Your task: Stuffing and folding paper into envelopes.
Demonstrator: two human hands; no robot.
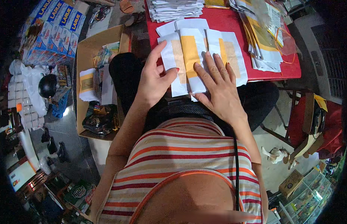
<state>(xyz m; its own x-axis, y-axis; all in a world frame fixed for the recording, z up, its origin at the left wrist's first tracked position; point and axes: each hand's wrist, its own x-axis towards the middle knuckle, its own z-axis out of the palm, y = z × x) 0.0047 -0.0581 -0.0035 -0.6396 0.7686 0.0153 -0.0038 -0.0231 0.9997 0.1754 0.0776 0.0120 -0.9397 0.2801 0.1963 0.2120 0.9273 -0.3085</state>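
Note:
Several white paper sheets lie overlapped at the front edge of a red table before me. In the middle is a narrow folded paper with a yellow panel (188,47); a white sheet with a tan panel (177,60) shows on its left and another tan-panelled sheet (234,60) on its right. My right hand (219,86) rests palm down across the folded paper, fingers spread, thumb near its lower edge. At the left sheet, my left hand (156,81) has its thumb and forefinger apart, the thumb tip over the paper. Whether its curled fingers touch the sheet I cannot tell.
On the red table (221,18) stand a stack of white papers (176,9) and, at right, a bundle of yellow-and-white paper packets (263,46) beside clear plastic. An open cardboard box (99,36) is at my left. Beverage cartons (60,22) are stacked beyond; a small animal (276,154) is on the floor.

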